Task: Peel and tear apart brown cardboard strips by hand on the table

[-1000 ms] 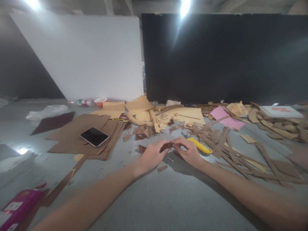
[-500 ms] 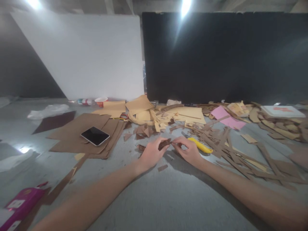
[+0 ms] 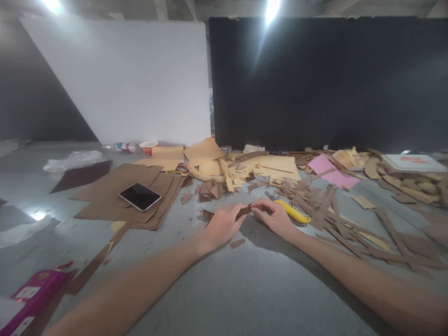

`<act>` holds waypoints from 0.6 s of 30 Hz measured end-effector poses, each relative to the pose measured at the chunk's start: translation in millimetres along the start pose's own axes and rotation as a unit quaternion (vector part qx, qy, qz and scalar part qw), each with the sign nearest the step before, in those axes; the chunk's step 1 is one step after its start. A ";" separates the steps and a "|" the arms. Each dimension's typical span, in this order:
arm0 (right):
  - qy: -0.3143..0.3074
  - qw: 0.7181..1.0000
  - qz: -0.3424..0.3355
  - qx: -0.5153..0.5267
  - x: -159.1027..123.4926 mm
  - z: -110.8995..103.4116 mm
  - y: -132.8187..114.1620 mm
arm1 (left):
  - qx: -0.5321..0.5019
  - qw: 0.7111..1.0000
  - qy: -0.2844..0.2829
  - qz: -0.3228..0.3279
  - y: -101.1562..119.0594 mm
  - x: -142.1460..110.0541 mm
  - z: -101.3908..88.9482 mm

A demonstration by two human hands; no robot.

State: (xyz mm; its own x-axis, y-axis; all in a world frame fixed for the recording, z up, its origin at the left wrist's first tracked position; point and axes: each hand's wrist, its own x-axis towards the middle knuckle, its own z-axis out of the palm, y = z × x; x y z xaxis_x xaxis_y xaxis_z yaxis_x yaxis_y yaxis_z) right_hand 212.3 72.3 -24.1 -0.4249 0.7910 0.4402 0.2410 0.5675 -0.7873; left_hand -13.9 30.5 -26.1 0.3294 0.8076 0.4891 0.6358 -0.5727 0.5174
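A narrow ridged strip of brown cardboard point(image 3: 242, 211) runs through my left hand point(image 3: 223, 226), its other end sticking out to the left of the palm. The fingers of that hand are closed round it. My right hand point(image 3: 273, 216) pinches the strip's right end between thumb and fingers, close to the left fingertips. Just beyond the right hand lies a yellow-handled cutter point(image 3: 293, 212), partly covered by the hand at its blade end. A small loose cardboard scrap point(image 3: 237, 243) rests on the grey table below the hands.
Brown cardboard sheets point(image 3: 105, 205) carry a phone point(image 3: 140, 196) at left. Cut strips point(image 3: 350, 233) spread across the right, with a pink sheet point(image 3: 332, 171) behind. Yellowish card pieces point(image 3: 203, 151) lie at the back. A magenta power strip point(image 3: 38, 294) sits at near left.
My right fingers have shifted slightly and now curl over the strip's end, with the left fingers close beside them. The other things lie as before; the view has moved a little.
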 end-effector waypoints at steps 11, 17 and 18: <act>-0.037 0.998 0.051 0.018 0.7 1.1 7.3 | 0.112 0.986 0.000 0.123 1.8 -3.1 -0.3; 0.048 0.997 -0.017 -0.062 -1.1 3.0 3.1 | 0.103 0.989 0.004 0.109 2.3 -3.0 -0.2; 0.052 0.995 -0.030 -0.074 -1.5 3.1 1.0 | 0.100 0.989 0.005 0.104 2.4 -2.8 0.0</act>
State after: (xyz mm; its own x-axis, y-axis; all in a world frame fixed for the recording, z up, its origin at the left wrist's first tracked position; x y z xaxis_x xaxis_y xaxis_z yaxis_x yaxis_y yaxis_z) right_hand 210.5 71.0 -26.9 -0.3512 0.7700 0.5327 0.3476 0.6355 -0.6894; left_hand -13.2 26.8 -26.2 0.4615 0.6725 0.5786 0.6803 -0.6869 0.2556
